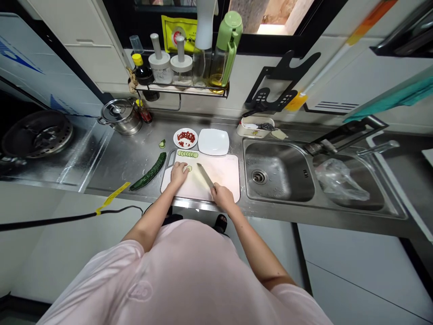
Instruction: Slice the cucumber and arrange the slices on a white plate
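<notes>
A white cutting board (223, 174) lies on the steel counter. My right hand (222, 197) is wrapped round the handle of a knife (204, 176), its blade pointing up and left over the board. My left hand (179, 174) rests on the board's left part, its fingertips at a small pale cucumber slice (189, 168); whether it grips anything is too small to tell. A row of cucumber slices (187, 154) lies along the board's top edge. Left of the board is a long dark green cucumber (149, 172), with a small cucumber end piece (162, 144) above it.
Behind the board stand a plate of chopped red pieces (185, 138) and a white square plate (213, 141). A steel pot (122, 117) is at the back left, a wok (36, 133) at far left. The sink (279, 171) lies right, below a utensil box (256, 127).
</notes>
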The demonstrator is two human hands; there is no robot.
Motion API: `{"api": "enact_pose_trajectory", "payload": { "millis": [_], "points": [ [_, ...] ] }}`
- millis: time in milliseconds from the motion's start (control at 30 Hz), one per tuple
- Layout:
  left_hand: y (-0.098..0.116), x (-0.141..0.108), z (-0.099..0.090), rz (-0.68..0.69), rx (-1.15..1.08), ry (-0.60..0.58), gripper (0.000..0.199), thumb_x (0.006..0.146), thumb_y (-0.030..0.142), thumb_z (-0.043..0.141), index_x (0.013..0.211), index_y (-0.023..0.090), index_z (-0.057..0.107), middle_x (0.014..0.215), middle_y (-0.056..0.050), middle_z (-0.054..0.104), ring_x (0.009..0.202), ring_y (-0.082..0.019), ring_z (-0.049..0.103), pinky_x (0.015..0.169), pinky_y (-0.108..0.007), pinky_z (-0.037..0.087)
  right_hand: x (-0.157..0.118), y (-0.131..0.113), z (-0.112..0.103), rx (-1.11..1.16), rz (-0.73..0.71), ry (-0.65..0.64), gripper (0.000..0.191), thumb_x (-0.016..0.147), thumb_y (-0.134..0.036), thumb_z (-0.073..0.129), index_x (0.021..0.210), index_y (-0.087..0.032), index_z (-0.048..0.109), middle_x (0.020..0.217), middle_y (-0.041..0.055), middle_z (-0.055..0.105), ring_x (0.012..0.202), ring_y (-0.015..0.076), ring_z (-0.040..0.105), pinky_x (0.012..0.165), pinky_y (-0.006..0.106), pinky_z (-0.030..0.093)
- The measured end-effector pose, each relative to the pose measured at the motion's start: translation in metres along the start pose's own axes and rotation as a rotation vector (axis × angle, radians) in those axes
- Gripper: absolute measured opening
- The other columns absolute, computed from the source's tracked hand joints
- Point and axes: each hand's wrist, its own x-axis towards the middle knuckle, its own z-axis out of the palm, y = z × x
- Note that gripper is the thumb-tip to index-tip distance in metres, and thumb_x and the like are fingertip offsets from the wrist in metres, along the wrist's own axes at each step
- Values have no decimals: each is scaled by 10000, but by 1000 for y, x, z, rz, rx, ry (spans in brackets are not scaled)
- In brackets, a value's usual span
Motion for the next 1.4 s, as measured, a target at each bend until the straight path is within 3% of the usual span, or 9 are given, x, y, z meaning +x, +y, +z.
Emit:
{"api": "enact_pose_trajectory", "payload": {
  "millis": [133,300,567,700,867,1400],
  "points": [
    [8,-5,-5,44,41,-28,331,844,331,503,1136,220,609,1047,-99,525,1026,-235,523,944,-332,403,-6,14,8,90,126,79,350,962,-376,271,1156,-202,504,956,92,660,869,206,606,670,261,344],
    [19,-1,-9,-17,79,-74,255,828,299,521,1039,214,635,1053,-102,546,1028,-235,526,922,-326,409,-10,26,10,138,227,97,337,958,-366,290,1154,-197,507,958,86,653,875,197,593,667,254,323],
    [9,22,-3,-214,-131,-138,98,720,263,609,801,210,628,773,-6,638,722,-138,572,678,-246,419,-4,28,8,125,237,105,349,953,-342,277,1140,-191,529,924,87,652,842,195,588,650,250,311],
    [-3,37,-6,-288,-208,-37,142,714,285,606,818,192,634,735,-2,636,669,-114,555,656,-226,410,-2,27,7,108,233,100,350,949,-339,287,1151,-189,530,927,95,652,838,199,590,662,254,319],
    [-10,50,-13,-336,-134,93,203,744,232,538,925,214,629,760,5,648,714,-129,574,686,-232,406,-1,25,7,93,233,76,354,950,-344,286,1158,-188,526,945,103,653,842,200,595,662,258,326],
    [-2,45,-19,-296,69,108,251,800,177,472,1000,212,619,940,-92,647,865,-222,591,770,-304,406,1,24,5,46,217,42,343,958,-337,264,1141,-189,515,977,99,655,896,203,605,696,265,358]
  ]
}}
